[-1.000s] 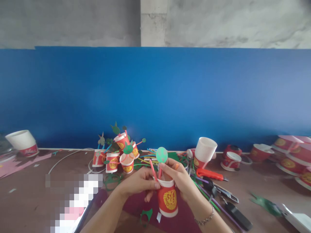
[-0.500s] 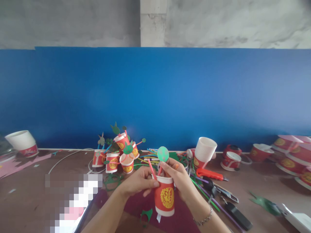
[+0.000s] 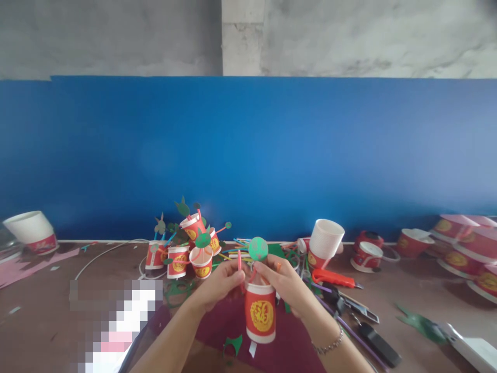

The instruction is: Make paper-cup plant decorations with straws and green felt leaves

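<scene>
A red paper cup [image 3: 260,314] with a yellow emblem and white rim is upright in front of me. My left hand [image 3: 225,282] pinches a short pink straw [image 3: 239,260] between thumb and fingers, at the left of the cup's rim. A green spotted paper disc [image 3: 258,249] stands above the cup on a straw. My right hand [image 3: 285,282] is closed at the disc's lower edge, thumb in front, fingers by the right rim. Its fingertips are partly hidden behind the disc and cup. Beneath lies a dark purple sheet [image 3: 287,342] with a green paper scrap [image 3: 233,344].
Several decorated red cups [image 3: 177,261] cluster at the back left. A stack of white cups [image 3: 327,238], an orange utility knife [image 3: 334,277], a black key fob [image 3: 377,342] and green-handled scissors [image 3: 425,324] lie right. Stacked red bowls [image 3: 458,259] stand far right; another cup stack [image 3: 31,230] is far left.
My left hand has drawn the pink straw slightly left and up, off the cup's rim, and the straw is now nearly upright. The right hand stays by the green disc.
</scene>
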The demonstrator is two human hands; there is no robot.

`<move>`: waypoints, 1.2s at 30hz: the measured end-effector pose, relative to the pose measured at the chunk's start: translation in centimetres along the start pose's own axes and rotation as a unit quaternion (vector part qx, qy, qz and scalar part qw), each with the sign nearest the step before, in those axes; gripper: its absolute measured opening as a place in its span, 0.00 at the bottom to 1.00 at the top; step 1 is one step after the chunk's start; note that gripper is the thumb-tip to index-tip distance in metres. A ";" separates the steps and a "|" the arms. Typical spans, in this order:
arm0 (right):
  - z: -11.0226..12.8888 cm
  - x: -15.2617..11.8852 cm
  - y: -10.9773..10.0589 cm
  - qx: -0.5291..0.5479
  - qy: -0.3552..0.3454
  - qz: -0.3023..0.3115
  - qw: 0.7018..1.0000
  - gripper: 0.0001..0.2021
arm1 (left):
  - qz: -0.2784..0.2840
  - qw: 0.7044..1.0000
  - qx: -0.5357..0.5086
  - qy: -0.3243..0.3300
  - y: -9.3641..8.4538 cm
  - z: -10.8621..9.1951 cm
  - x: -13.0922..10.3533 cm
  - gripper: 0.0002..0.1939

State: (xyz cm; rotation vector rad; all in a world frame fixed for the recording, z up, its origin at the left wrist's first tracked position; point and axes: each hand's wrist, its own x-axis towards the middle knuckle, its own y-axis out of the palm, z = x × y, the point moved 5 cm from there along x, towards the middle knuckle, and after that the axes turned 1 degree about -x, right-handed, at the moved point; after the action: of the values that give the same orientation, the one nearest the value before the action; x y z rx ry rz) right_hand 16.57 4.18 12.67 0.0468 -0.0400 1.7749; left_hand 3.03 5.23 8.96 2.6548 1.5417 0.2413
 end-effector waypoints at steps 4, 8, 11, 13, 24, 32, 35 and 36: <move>-0.2 0.2 -0.4 -0.056 -0.001 -0.021 0.998 0.15 | -0.067 0.995 0.033 0.061 -0.8 -0.9 0.2 0.23; -0.9 0.8 -0.7 -0.102 -0.012 -0.023 0.994 0.13 | -0.085 0.995 0.007 0.049 0.1 -1.6 0.1 0.21; -2.1 1.1 -0.4 -0.083 0.016 0.000 0.996 0.14 | -0.083 0.996 -0.013 0.007 1.2 -1.0 0.0 0.20; -2.5 1.1 0.0 -0.074 0.044 0.020 0.996 0.14 | -0.125 0.992 -0.024 -0.025 1.4 -0.1 0.0 0.20; -2.1 1.7 -2.4 -0.222 -0.027 0.007 0.975 0.12 | -0.203 0.966 -0.160 -0.012 -0.6 0.4 0.4 0.19; -3.3 1.4 -2.3 -0.389 -0.015 0.076 0.918 0.05 | -0.209 0.975 -0.081 0.004 -1.5 -0.1 0.2 0.15; -2.9 1.3 -2.2 -0.413 -0.036 0.053 0.909 0.05 | -0.211 0.977 -0.036 -0.011 -1.9 -0.5 0.1 0.14; -2.8 1.3 -2.1 -0.410 -0.042 0.051 0.910 0.05 | -0.212 0.977 -0.026 -0.011 -2.0 -0.5 0.1 0.13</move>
State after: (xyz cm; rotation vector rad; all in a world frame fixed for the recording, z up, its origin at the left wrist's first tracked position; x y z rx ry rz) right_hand 18.29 5.99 9.97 -0.4948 -0.8594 1.7327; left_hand 1.24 6.28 9.24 2.2084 2.0065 0.2203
